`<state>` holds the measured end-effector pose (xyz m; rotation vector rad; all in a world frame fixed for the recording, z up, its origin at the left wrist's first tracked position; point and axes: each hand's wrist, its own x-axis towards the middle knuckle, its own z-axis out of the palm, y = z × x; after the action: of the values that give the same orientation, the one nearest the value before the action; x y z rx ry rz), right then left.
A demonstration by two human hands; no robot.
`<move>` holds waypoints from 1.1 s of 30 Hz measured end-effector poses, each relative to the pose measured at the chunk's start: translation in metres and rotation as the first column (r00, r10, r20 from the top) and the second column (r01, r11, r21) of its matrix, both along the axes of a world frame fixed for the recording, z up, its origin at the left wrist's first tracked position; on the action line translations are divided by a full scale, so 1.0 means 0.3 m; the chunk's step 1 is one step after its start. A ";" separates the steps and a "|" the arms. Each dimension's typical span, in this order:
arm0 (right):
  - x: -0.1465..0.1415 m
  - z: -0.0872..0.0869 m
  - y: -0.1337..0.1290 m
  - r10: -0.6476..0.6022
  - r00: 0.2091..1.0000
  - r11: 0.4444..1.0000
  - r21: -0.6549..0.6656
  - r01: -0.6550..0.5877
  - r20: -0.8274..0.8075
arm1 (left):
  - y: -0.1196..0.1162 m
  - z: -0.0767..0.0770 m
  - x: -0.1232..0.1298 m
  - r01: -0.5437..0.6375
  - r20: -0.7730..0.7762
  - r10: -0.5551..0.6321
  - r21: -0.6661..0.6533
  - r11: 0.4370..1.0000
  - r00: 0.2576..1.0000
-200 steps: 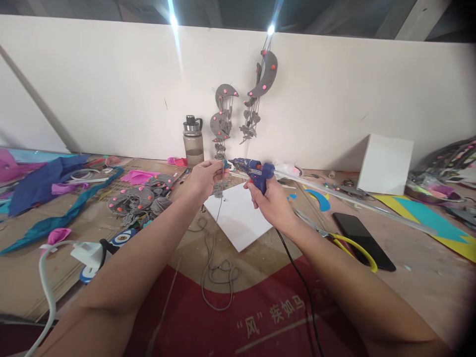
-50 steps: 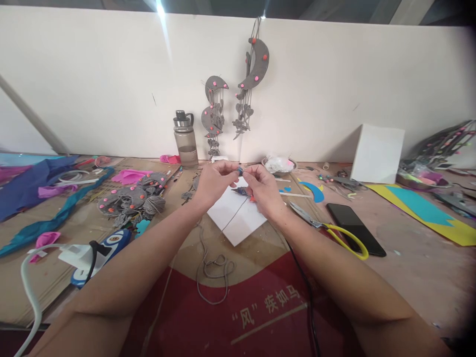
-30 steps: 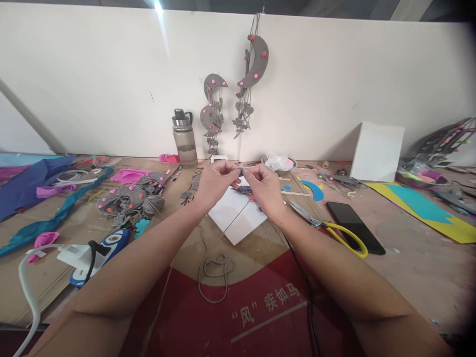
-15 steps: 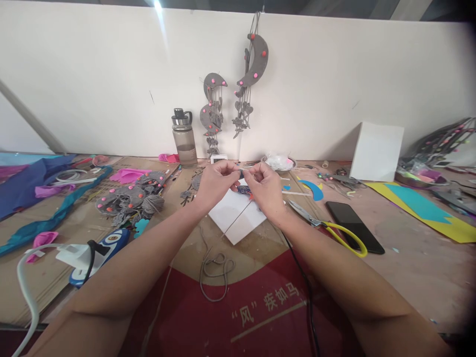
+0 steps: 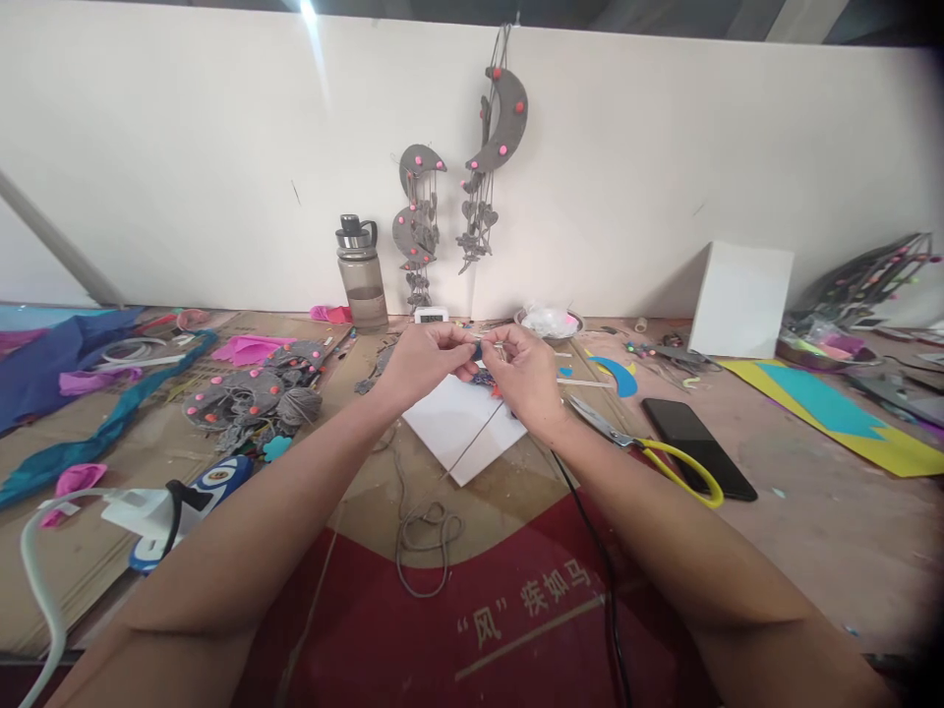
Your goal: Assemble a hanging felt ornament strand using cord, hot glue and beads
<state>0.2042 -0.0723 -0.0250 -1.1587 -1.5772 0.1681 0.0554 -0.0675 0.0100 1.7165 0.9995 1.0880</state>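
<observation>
Both my hands meet above a white square sheet (image 5: 457,433), fingertips nearly touching. My left hand (image 5: 432,364) pinches one side of a small blue piece (image 5: 478,350), and my right hand (image 5: 520,374) pinches its other side. Below the fingers shows a dark patterned piece with orange bits (image 5: 487,383), partly hidden by the hands. A thin grey cord (image 5: 479,438) runs from beneath my right hand across the sheet to a loose coil (image 5: 429,536) on the cardboard.
Yellow-handled scissors (image 5: 678,467) and a black phone (image 5: 697,447) lie right of my right hand. A bottle (image 5: 363,280) stands behind. Grey moon ornaments (image 5: 508,123) hang on the wall. At left are grey felt pieces (image 5: 243,393) and a white plug (image 5: 140,511).
The view has shifted slightly. My hands keep their pinched pose, and a little more of the blue piece shows between the fingertips.
</observation>
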 end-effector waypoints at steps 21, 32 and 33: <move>-0.041 -0.004 -0.035 0.156 0.967 0.982 -0.073 -0.173 -0.202 | 0.019 -0.029 -0.010 -0.140 0.111 0.128 0.115 0.983 0.986; -0.037 -0.024 0.003 0.123 0.922 0.972 -0.143 -0.186 -0.367 | 0.011 -0.058 0.024 -0.179 0.165 0.155 0.145 0.973 0.974; -0.037 -0.026 0.005 0.121 0.919 0.972 -0.143 -0.186 -0.375 | 0.008 -0.057 0.025 -0.181 0.171 0.156 0.145 0.973 0.973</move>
<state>0.1931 -0.0709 -0.0327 -1.0639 -1.3380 0.6049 0.0630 -0.0651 -0.0072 1.6622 0.9939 1.4255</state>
